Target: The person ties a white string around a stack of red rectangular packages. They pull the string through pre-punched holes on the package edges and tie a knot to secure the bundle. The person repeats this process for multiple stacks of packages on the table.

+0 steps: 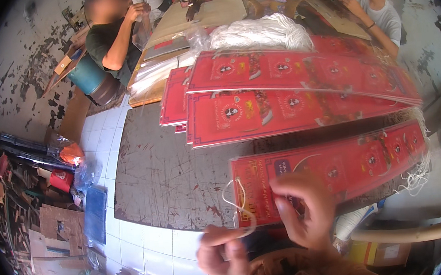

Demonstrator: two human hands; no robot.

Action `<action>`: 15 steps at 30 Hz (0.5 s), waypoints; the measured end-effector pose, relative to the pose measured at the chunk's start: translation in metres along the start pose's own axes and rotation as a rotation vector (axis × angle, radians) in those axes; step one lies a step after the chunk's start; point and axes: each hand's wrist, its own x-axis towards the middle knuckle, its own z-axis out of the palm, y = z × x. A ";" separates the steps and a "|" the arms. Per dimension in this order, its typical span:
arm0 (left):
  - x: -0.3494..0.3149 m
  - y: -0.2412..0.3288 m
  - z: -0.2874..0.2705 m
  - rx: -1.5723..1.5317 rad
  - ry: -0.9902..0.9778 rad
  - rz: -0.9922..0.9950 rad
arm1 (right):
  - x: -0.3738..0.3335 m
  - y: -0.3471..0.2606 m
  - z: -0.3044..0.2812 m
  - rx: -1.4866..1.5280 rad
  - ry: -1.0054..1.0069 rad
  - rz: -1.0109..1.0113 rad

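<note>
A long red printed card strip [310,176] lies along the near edge of the table, with a white string [250,216] looped through its left end. My left hand [223,255], just off the table edge, is closed in a pinch on that string. Over the strip's left part hovers my right hand [309,208], slightly blurred. Its thumb and forefinger are curved with a gap between them, and nothing shows there. Farther back lie overlapping stacks of similar red strips [282,112], and white string ends [415,178] hang at the right.
A thick hank of white string [260,32] lies behind the stacks on the dark scratched table [149,172]. Two people sit beyond, one in a dark shirt [100,45] and one in a white shirt [388,18]. Wood scraps [53,230] and a blue-green drum [87,73] stand left.
</note>
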 end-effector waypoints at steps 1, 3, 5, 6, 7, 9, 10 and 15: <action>-0.001 0.010 0.003 0.041 -0.146 -0.025 | -0.005 -0.005 -0.003 0.051 0.026 -0.034; 0.002 0.020 0.011 0.099 -0.302 -0.081 | -0.018 -0.005 -0.005 0.156 0.048 -0.050; -0.002 0.017 0.014 0.075 -0.333 -0.115 | -0.026 -0.002 -0.008 0.163 0.004 -0.096; -0.003 0.015 0.015 0.082 -0.348 -0.106 | -0.028 -0.001 -0.006 0.129 0.033 -0.085; -0.003 0.013 0.016 0.088 -0.363 -0.097 | -0.029 0.001 -0.007 0.123 0.032 -0.075; -0.004 0.013 0.016 0.107 -0.367 -0.108 | -0.030 0.005 -0.008 0.118 0.029 -0.057; -0.005 0.015 0.017 0.118 -0.356 -0.128 | -0.030 0.006 -0.008 0.121 0.023 -0.036; -0.008 0.015 0.017 0.015 -0.277 -0.191 | -0.029 0.000 -0.003 0.025 0.084 0.099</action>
